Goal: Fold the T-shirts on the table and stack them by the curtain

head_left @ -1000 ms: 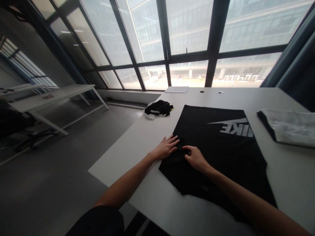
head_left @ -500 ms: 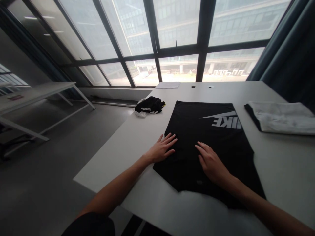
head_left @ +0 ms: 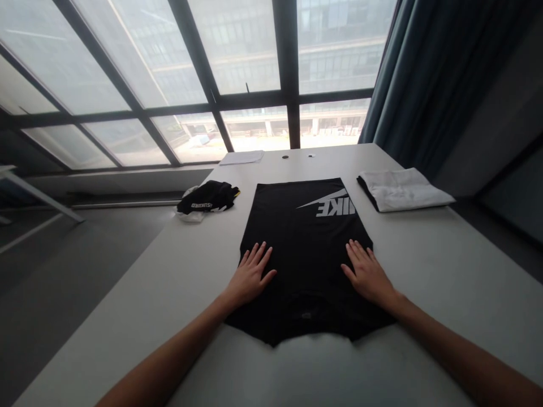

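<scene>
A black folded shirt (head_left: 305, 237) with a white logo lies flat on the white table (head_left: 445, 271), straight in front of me. My left hand (head_left: 251, 275) rests palm down on the shirt's left edge, fingers spread. On the shirt's right edge my right hand (head_left: 367, 272) also lies flat with its fingers stretched out. Neither hand holds anything.
A crumpled black garment with white lettering (head_left: 207, 196) sits at the table's left edge. A folded white garment (head_left: 403, 190) lies to the right of the shirt. A sheet of paper (head_left: 241, 157) is at the far end near the windows. Dark curtains (head_left: 428, 79) hang at the right.
My right hand has slid from the shirt's middle to its right edge and flattened out. My left hand stayed on the left edge. The view has swung to face the shirt squarely.
</scene>
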The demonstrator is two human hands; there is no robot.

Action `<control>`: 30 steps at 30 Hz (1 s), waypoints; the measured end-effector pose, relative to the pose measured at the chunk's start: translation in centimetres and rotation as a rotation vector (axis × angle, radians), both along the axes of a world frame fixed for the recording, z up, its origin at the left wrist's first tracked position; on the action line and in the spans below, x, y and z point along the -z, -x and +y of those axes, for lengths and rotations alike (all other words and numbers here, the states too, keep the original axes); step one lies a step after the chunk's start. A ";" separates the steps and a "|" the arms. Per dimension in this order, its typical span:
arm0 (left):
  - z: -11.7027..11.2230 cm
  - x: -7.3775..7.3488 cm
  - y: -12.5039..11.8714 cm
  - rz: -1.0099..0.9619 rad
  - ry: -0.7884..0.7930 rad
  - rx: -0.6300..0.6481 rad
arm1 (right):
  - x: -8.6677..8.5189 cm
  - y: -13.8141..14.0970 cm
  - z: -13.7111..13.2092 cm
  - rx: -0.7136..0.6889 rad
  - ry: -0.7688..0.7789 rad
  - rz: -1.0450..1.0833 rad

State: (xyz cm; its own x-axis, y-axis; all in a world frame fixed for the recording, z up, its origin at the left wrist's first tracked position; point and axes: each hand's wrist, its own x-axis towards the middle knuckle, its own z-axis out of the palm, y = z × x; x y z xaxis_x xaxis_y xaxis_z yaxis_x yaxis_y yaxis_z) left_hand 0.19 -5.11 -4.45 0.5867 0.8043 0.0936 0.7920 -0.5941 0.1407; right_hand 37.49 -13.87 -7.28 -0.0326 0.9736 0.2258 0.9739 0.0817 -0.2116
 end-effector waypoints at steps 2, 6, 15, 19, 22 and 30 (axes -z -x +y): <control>-0.4 -0.4 -0.1 -0.007 -0.019 -0.014 | -0.3 -0.4 0.0 -0.020 0.005 0.005; -0.1 -0.5 -0.1 -0.021 -0.092 -0.082 | -1.0 -1.5 0.3 -0.033 -0.035 0.041; 1.0 1.3 0.4 0.031 -0.084 -0.111 | 0.2 -2.2 0.9 0.020 -0.002 -0.020; 0.8 1.3 0.1 0.012 -0.077 -0.120 | 0.5 -2.2 1.0 0.023 -0.002 -0.018; 0.7 0.8 -0.2 -0.019 -0.038 -0.128 | 0.2 -2.2 1.2 0.019 0.011 0.024; -2.7 -5.7 2.5 -0.338 0.121 0.144 | -4.9 -4.5 -2.6 -0.246 -0.102 0.325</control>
